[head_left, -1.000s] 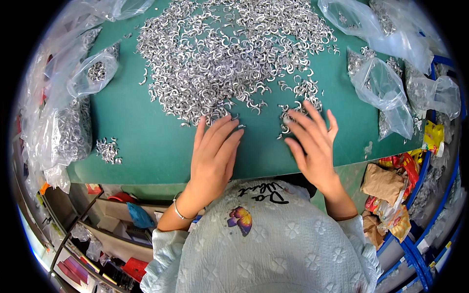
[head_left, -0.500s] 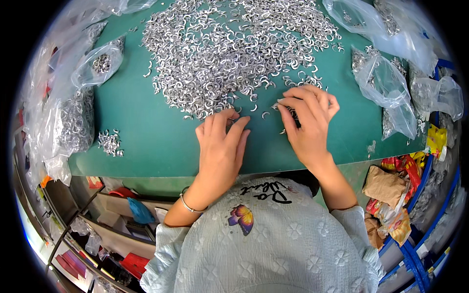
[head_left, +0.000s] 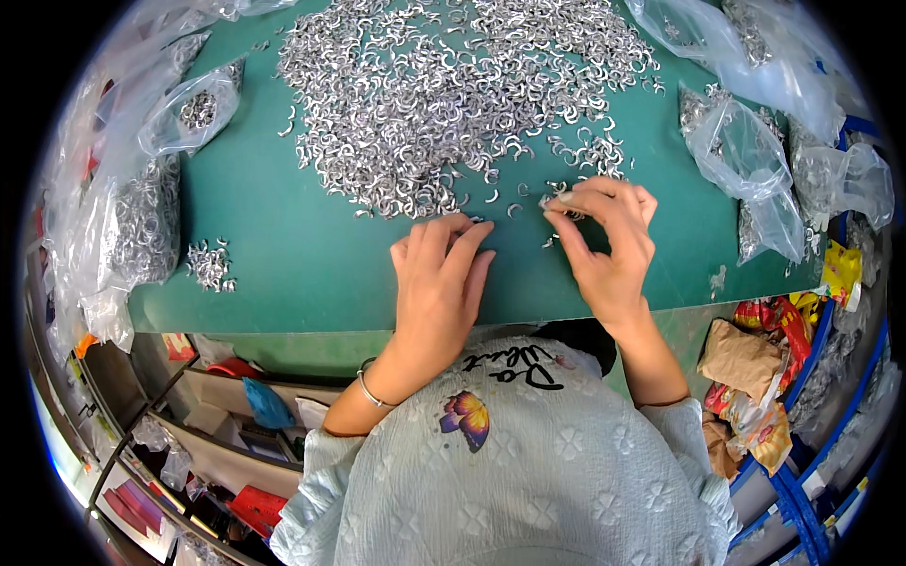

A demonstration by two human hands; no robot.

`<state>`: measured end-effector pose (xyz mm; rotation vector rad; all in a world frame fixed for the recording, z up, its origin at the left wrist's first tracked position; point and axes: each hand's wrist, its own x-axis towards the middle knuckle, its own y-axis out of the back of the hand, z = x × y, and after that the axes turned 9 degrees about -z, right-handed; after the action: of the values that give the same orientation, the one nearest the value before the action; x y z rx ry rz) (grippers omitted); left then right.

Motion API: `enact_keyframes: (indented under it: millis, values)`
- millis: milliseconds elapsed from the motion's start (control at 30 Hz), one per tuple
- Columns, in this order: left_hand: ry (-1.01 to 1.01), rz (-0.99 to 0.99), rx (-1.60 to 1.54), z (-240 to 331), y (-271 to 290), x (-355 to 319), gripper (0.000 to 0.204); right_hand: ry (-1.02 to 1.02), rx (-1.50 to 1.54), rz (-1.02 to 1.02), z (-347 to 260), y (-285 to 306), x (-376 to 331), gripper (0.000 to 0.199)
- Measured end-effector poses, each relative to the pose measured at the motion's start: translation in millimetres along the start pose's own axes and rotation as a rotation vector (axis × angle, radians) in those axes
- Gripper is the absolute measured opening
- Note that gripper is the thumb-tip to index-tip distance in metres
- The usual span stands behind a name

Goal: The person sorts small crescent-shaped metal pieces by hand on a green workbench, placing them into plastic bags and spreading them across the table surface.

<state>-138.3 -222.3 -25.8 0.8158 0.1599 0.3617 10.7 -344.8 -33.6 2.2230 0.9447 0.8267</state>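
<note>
So there's a green bench (head_left: 283, 255) with a huge heap of small curved silver metal pieces (head_left: 444, 94) spread over its far half. The left hand (head_left: 439, 283) lies flat, palm down, on the bench just at the near edge of the heap, fingers stretched toward the loose pieces; its grip is wide and holds nothing that I can see. A thin bracelet (head_left: 370, 391) sits on that wrist.

The right hand (head_left: 609, 241) is just beside it, fingers curled in, and its grip is narrow, pinching a few of the silver pieces (head_left: 557, 200) between thumb and fingertips, right above the scattered edge of the heap.

A little separate cluster of the same pieces (head_left: 209, 264) lies well apart at the left side of the bench. Clear plastic bags with more metal bits sit along the left (head_left: 142, 217) and on the right (head_left: 746, 160). Crumpled snack wrappers (head_left: 755, 368) are stuffed below the bench's right end. The person wears a pale blue top with a butterfly print (head_left: 467, 418).
</note>
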Motion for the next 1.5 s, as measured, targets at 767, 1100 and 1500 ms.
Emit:
enact_keyframes:
  millis: [767,1100,1500]
  values:
    - [-0.001,0.071,-0.137,-11.3,-7.4,-36.8,0.026,0.088,0.264,-0.272,-31.9,-30.7,-26.8,0.024]
    - [-0.108,0.094,-0.098,-25.4,-8.3,-35.7,0.026,0.167,0.064,-0.252,-26.2,-38.8,0.4,0.022]
    - [-0.168,-0.026,0.080,-21.0,-1.0,-23.2,0.035,0.105,0.173,-0.214,-21.5,-18.1,-12.2,0.020]
